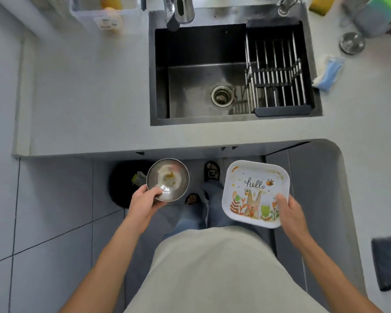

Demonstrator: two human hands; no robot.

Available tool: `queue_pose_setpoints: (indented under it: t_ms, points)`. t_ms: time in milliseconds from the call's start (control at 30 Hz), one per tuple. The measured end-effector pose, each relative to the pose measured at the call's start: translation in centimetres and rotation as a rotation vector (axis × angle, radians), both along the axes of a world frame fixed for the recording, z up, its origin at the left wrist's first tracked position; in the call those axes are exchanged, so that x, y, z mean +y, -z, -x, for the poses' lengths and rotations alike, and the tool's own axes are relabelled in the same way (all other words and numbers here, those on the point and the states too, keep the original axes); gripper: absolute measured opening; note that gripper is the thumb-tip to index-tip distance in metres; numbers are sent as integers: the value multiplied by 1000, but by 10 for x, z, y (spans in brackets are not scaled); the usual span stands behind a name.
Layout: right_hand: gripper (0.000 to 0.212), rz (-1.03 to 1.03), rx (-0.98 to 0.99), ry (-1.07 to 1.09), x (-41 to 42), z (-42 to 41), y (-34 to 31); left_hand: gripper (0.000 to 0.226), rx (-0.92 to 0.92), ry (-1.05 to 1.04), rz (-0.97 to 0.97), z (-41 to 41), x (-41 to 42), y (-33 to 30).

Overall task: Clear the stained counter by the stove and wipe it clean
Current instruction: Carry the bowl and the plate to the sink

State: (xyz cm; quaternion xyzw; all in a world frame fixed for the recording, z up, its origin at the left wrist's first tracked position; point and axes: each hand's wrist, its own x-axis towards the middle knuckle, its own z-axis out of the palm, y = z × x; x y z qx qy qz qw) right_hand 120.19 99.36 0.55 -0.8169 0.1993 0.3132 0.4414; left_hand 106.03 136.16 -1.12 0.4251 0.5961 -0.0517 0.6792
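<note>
My left hand [145,199] grips the near rim of a steel bowl [168,180], thumb hooked inside, and the bowl hangs over the floor just beside a dark bin [124,184] under the counter edge. There is pale food residue in the bottom of the bowl. My right hand [290,211] clasps the near right corner of a square plate [255,193] printed with a rabbit and "hello"; orange smears show along its far rim.

I judge I am carrying off dirty dishes, and doing it well means tipping the bowl's scraps squarely over the bin first, keeping the plate level so nothing slides off, then lowering both into the sink [203,86] without knocking the faucet [181,10].

The sink basin is empty and dark, its drain [222,96] uncovered, with a roll-up rack [278,73] spanning its right side, so the open left part is where dishes should go. The white counter [88,86] to the left of the sink is bare. To the right of the sink lie a blue-and-white cloth [330,74] and a yellow sponge [318,5], either handy for wiping. A dark towel [388,263] lies on the counter at my far right. The stove and the stained patch are not in view.
</note>
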Motion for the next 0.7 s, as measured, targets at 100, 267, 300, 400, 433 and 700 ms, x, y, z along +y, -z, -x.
queue_pose_setpoints:
  t_ms: [100,267,300,400,433,700]
  points:
    - [27,-13,-9,21,10,-34,-3,15,-46,10,9,-49,16,-8]
    - [26,-57,-47,10,56,-114,-15,26,-86,-52,-7,-124,35,-22]
    - [26,-63,-60,10,68,-132,-16,25,-99,-70,-8,-138,39,-24]
    - [27,-70,-101,-2,110,-187,-15,25,-136,-105,-13,-178,52,-27]
    - [29,-71,-111,-17,125,-204,-13,25,-149,-122,-9,-191,57,-26]
    - [23,-15,-139,-93,229,-296,30,19,-93,-166,74,-288,94,12]
